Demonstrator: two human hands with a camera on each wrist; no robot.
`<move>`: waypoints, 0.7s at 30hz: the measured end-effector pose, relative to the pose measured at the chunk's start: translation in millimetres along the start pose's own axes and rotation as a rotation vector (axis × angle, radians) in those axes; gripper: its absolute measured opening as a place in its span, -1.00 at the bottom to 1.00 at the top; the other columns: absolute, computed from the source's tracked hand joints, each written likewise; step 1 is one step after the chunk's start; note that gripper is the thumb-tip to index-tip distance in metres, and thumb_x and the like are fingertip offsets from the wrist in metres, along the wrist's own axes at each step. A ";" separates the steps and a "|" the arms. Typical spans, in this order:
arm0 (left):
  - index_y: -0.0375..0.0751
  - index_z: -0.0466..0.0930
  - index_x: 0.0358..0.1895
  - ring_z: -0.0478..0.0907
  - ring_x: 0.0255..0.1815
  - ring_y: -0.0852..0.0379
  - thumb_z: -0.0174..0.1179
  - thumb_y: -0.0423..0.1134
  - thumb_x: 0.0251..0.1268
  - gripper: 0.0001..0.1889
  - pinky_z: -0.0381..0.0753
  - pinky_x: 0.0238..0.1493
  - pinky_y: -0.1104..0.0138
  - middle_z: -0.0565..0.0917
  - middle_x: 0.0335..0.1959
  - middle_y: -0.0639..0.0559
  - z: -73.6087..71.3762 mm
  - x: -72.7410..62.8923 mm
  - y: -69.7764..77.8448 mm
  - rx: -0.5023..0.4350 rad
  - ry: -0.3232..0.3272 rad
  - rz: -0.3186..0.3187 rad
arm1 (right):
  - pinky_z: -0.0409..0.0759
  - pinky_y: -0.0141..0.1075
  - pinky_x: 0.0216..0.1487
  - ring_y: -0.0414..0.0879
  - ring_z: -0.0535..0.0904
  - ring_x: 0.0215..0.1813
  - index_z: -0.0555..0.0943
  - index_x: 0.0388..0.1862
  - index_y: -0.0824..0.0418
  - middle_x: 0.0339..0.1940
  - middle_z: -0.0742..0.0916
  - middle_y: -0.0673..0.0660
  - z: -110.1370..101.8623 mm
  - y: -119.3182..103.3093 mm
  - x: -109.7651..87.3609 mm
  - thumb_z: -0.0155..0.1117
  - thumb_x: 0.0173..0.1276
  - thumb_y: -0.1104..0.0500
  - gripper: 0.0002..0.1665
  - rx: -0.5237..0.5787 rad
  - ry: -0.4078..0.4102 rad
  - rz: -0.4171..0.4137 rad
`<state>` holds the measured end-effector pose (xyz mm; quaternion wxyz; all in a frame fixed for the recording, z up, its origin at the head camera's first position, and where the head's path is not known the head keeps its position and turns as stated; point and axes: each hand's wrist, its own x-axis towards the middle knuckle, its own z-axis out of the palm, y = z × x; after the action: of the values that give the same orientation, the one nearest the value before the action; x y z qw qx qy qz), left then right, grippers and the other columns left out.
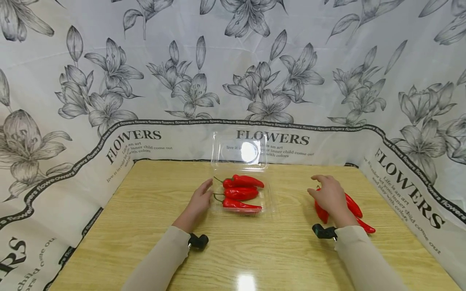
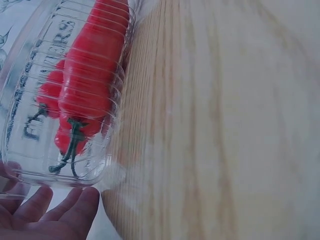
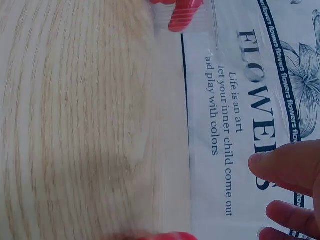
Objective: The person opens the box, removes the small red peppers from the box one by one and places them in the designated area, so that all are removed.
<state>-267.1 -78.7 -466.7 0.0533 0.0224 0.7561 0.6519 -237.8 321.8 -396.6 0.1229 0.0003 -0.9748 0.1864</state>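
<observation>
A clear plastic clamshell box stands at the table's middle, its lid raised at the back. Inside lie three red chili peppers side by side, with stems to the left. My left hand rests against the box's left end. In the left wrist view its fingers lie extended at the clear wall. To the right, my right hand hovers over a few more red peppers, partly covering them. The right wrist view shows its thumb and fingers spread apart, holding nothing.
The wooden table runs back to a white floral cloth that hangs behind and along both sides. Small black wrist mounts sit at both sleeves.
</observation>
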 end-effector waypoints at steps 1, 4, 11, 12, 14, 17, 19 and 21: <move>0.00 0.11 0.52 -0.05 0.59 -0.04 -0.17 -0.23 0.55 -0.48 0.03 0.53 0.00 0.17 0.54 -0.01 0.2 -0.2 0.3 0.001 -0.002 0.001 | 0.41 0.26 0.11 0.42 0.40 0.14 0.49 0.21 0.33 0.19 0.49 0.49 1.3 -2.9 1.4 0.28 0.28 0.09 -0.43 0.001 -0.003 -0.007; 0.00 0.11 0.52 -0.03 0.58 -0.05 -0.17 -0.23 0.55 -0.48 0.07 0.52 0.00 0.17 0.54 -0.01 0.9 -0.9 1.3 -0.001 -0.003 -0.003 | 0.39 0.25 0.16 0.41 0.40 0.16 0.50 0.22 0.32 0.21 0.49 0.48 4.8 -12.6 5.3 0.29 0.27 0.08 -0.42 -0.001 -0.017 -0.026; 0.03 0.13 0.51 0.00 0.58 -0.04 -0.17 -0.23 0.55 -0.49 0.10 0.51 0.02 0.19 0.54 0.00 0.9 -1.8 2.2 -0.005 0.002 -0.011 | 0.39 0.25 0.20 0.39 0.39 0.22 0.50 0.24 0.28 0.25 0.49 0.44 12.5 -35.9 14.3 0.32 0.25 0.07 -0.40 0.016 -0.053 -0.062; 0.03 0.13 0.51 0.00 0.58 -0.03 -0.17 -0.23 0.55 -0.49 0.10 0.51 0.02 0.19 0.54 0.00 0.8 -1.8 2.2 -0.005 0.002 -0.011 | 0.39 0.25 0.20 0.38 0.39 0.23 0.50 0.24 0.27 0.25 0.49 0.43 13.9 -39.3 15.3 0.32 0.25 0.07 -0.39 0.023 -0.059 -0.064; 0.03 0.13 0.51 0.02 0.57 -0.02 -0.17 -0.24 0.55 -0.49 0.13 0.50 0.03 0.19 0.53 0.00 0.5 -1.6 1.8 0.000 0.005 -0.007 | 0.39 0.25 0.21 0.37 0.40 0.23 0.50 0.25 0.26 0.25 0.49 0.42 16.9 -46.9 16.7 0.33 0.24 0.06 -0.38 0.032 -0.068 -0.076; -0.04 0.14 0.51 0.29 0.40 -0.04 -0.16 -0.28 0.54 -0.48 0.39 0.33 0.12 0.20 0.53 -0.07 0.4 -0.4 1.0 0.010 0.010 0.019 | 0.39 0.23 0.22 0.36 0.42 0.24 0.50 0.25 0.26 0.24 0.50 0.41 20.7 -57.5 18.7 0.35 0.22 0.06 -0.37 0.037 -0.077 -0.110; -0.12 0.14 0.50 0.45 0.09 -0.02 -0.16 -0.31 0.53 -0.48 0.52 0.04 0.26 0.21 0.51 -0.14 0.4 0.5 0.6 0.016 0.013 0.046 | 0.39 0.22 0.23 0.35 0.42 0.24 0.50 0.24 0.27 0.24 0.51 0.41 22.6 -65.1 19.2 0.36 0.21 0.06 -0.36 0.043 -0.083 -0.141; -0.20 0.14 0.50 0.41 -0.17 0.04 -0.17 -0.35 0.51 -0.48 0.46 -0.22 0.39 0.22 0.50 -0.21 0.6 1.6 0.3 0.022 0.013 0.072 | 0.40 0.21 0.25 0.34 0.43 0.25 0.51 0.24 0.27 0.25 0.51 0.40 24.1 -72.5 19.7 0.38 0.20 0.05 -0.36 0.050 -0.094 -0.167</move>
<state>-268.6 -77.9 -466.6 0.0244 0.0460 0.7622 0.6453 -259.3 246.5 -387.2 0.0922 0.0933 -0.9710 0.1998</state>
